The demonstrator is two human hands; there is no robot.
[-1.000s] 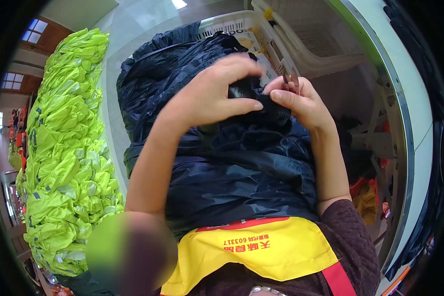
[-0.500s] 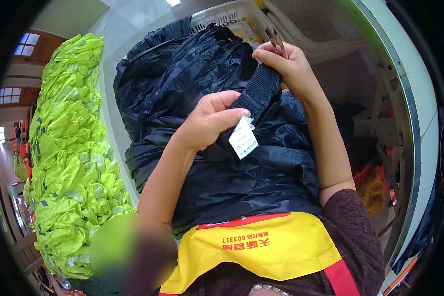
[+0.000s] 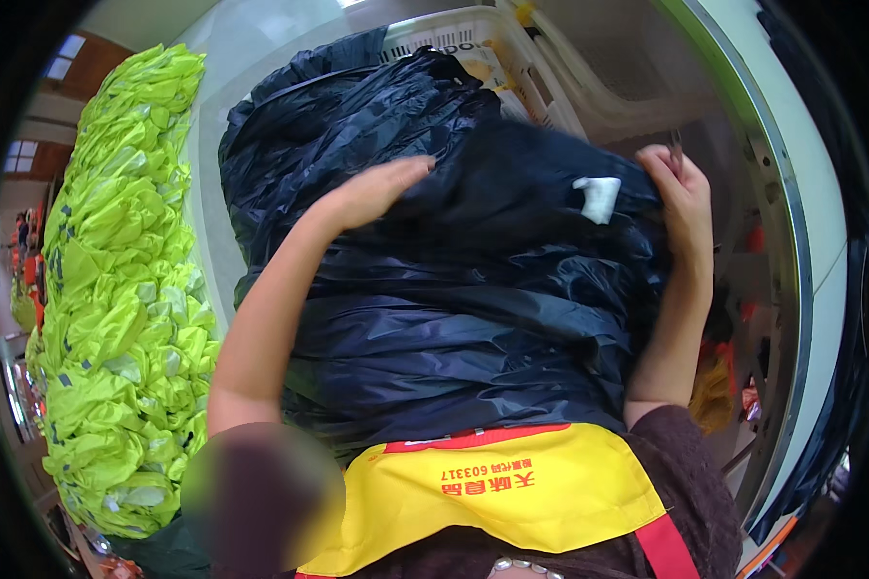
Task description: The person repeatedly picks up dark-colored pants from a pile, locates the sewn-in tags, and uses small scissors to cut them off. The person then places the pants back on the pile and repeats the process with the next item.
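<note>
A dark navy garment (image 3: 541,188), blurred by motion, stretches between my hands above a heap of the same shiny cloth. Its small white label (image 3: 599,199) hangs toward the right end. My left hand (image 3: 381,190) is at the left end of the garment, fingers pressed together along its edge; the thumb is mostly hidden. At the right end my right hand (image 3: 684,188) is closed on the cloth edge. Thin metal thread snips (image 3: 676,150) stick up from the same hand.
The pile of dark cloth (image 3: 454,338) covers the table before me. A long stack of lime-yellow garments (image 3: 116,318) lies to the left. Behind stands a white plastic basket (image 3: 550,92) with packages. A metal-edged rail (image 3: 777,193) curves along the right.
My hands have moved apart, the left one leftward and the right one to the right and down. The gathered waistband has spread out between them, and the label has shifted right.
</note>
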